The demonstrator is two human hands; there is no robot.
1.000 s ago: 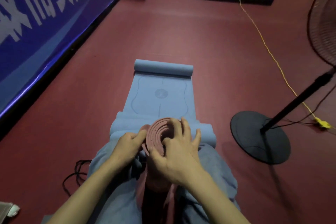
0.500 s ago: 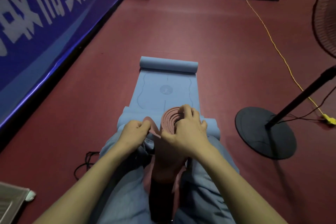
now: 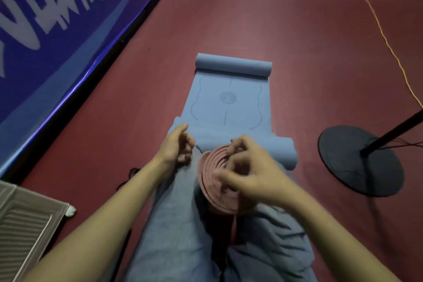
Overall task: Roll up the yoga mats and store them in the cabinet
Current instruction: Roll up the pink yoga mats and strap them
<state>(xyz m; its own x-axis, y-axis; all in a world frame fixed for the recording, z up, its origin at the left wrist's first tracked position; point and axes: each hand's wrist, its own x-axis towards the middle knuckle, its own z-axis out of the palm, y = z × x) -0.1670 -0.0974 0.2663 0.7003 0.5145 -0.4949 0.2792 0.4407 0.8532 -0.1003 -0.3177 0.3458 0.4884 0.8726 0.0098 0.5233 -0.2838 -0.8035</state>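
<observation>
Right-hand fingers (image 3: 235,147) curled and pinching into the end spiral of the pink mat roll (image 3: 217,181), held on end between the knees; left hand (image 3: 177,146) just left of the roll, fingers loosely curled, seemingly holding nothing. Beyond the roll, blue mat (image 3: 229,103) flat on the floor, both ends curled. Loose, springy foam coils: likely to telescope or unwind if the pinch slackens.

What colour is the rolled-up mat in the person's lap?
Pink, a dusty reddish pink; the rolled mat shows its spiral end in the head view.
</observation>
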